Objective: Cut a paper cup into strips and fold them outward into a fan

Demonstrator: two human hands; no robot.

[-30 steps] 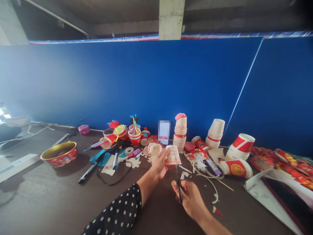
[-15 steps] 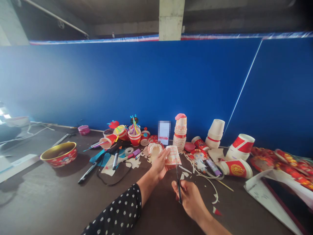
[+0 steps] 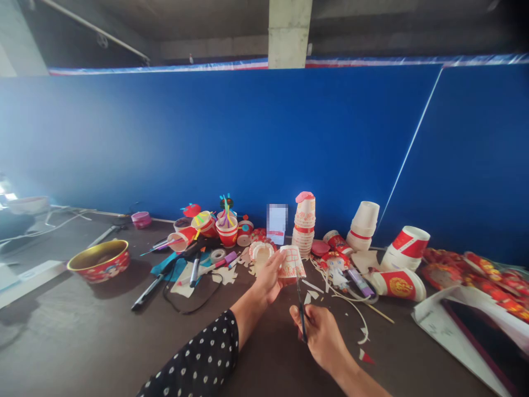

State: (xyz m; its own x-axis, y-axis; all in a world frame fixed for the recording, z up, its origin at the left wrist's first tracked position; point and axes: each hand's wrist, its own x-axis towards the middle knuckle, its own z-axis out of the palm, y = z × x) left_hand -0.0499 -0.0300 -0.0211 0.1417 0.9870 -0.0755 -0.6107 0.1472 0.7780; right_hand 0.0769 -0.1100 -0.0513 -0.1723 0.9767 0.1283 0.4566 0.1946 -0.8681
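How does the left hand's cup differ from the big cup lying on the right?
The paper cup in the left hand is held up, while the red-and-white cup lies on its side. The held cup looks smaller than the lying cup, with thin red markings against that cup's gold emblem. Both are paper with red print.
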